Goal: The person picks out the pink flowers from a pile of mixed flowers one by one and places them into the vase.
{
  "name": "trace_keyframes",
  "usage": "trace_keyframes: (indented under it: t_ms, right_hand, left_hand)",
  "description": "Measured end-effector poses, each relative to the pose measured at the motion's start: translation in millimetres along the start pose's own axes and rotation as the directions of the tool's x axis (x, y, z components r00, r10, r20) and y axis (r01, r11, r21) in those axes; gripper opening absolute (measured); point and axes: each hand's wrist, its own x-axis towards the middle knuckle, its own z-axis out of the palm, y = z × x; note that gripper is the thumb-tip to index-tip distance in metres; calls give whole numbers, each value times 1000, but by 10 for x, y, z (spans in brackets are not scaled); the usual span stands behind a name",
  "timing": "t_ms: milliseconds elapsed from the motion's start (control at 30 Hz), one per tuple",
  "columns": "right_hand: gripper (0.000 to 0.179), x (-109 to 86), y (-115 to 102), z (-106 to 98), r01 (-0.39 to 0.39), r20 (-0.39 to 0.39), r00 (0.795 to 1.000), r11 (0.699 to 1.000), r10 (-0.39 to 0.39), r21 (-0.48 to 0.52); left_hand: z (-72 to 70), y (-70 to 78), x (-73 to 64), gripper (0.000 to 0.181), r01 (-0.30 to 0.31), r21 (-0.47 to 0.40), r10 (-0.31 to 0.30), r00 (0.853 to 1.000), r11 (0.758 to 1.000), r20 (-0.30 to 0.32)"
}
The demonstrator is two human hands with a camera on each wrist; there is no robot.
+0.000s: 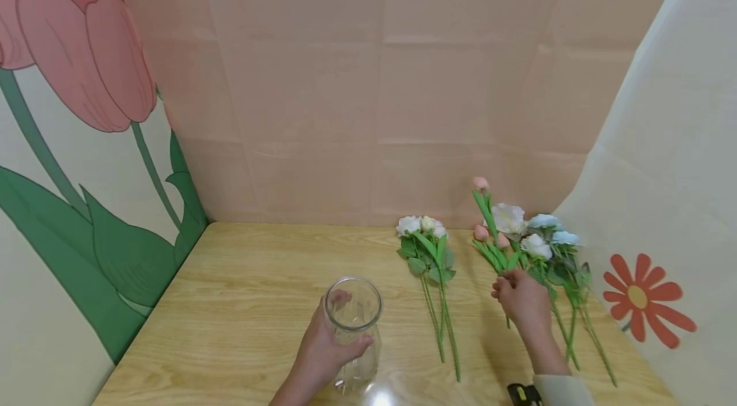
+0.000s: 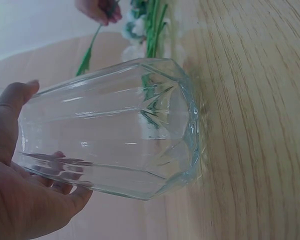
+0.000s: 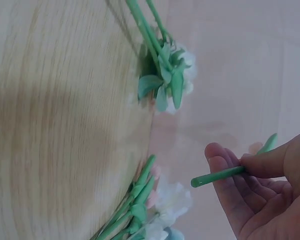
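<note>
A clear faceted glass vase [image 1: 359,355] stands upright on the wooden table, its round rim on top. My left hand [image 1: 329,343] grips it from the left, thumb in front and fingers around the far side; the left wrist view shows the vase's base [image 2: 190,135] on the wood. Over the flowers at the right, my right hand [image 1: 523,300] pinches the green stem [image 3: 217,177] of an artificial tulip between thumb and fingers. Its cut end points out past the fingertips. A pink tulip bloom [image 1: 480,183] rises above that hand, leaves below it.
A small bunch of white roses and leaves [image 1: 426,256] lies between vase and right hand. Several white and blue flowers [image 1: 537,246], with more pink tulips [image 1: 481,233], lie at the right. A pink cloth [image 1: 311,105] hangs behind the table [image 1: 242,291].
</note>
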Motion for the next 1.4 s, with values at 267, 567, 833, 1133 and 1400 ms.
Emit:
trace_keyframes:
  t_ms: [267,567,833,1133,1400]
  right_hand:
    - [34,-52,-106,38,18,-33,999,1000,-18,-1]
    - [31,-90,-197,47,58,-21,998,998,-58,25]
    - [36,-149,-315,24,51,-14,999,995,-50,91]
    - [32,-208,-451,12,98,-92,992,987,-86,129]
    - [29,-310,-590,-2,147,-122,984,972,-126,181]
  left_hand:
    - [6,-9,-3,82,4,6,-4,1000,1000,0]
    - [9,-6,-4,81,1,1,-1,1000,1000,-2]
    - [15,-4,-14,81,7,-4,-7,1000,1000,-12]
    - [12,4,5,82,18,-9,-18,1000,1000,-21]
    - [7,15,2,84,41,9,-41,999,999,-14]
